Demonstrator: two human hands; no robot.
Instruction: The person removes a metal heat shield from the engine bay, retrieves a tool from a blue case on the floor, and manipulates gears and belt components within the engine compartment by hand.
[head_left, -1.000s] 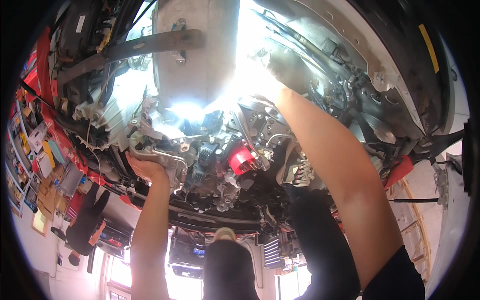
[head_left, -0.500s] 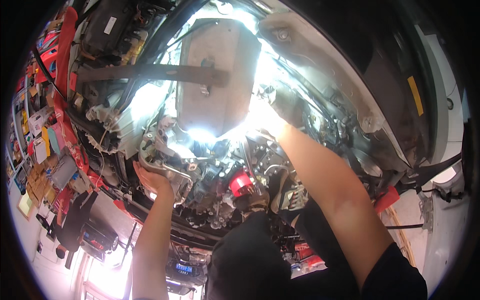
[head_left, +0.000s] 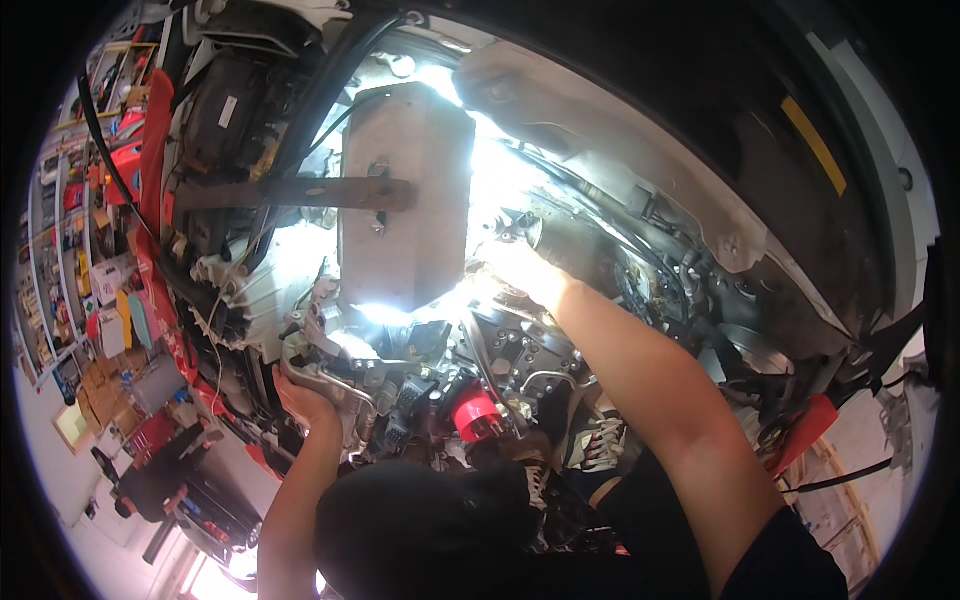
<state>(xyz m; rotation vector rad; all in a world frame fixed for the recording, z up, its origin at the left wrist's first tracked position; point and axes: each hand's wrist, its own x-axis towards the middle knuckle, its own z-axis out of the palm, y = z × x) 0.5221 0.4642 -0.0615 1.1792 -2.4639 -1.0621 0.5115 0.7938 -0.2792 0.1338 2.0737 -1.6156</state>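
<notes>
Two hands worked overhead at the underside of a raised car.

A grey metal pan hung above the engine assembly (a red cap showed low on it). The left hand curled around a curved metal bracket at the assembly's left edge. The right hand reached beside the pan; glare hid its fingers, so I cannot tell its grip.

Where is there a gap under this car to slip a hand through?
Open gap beside the grey pan, between it and the black duct; daylight shows there. The flat face of the pan below the rusty crossbar is bare. It is crowded around the red cap, with the left hand on a metal bracket and the right hand in glare.
</notes>
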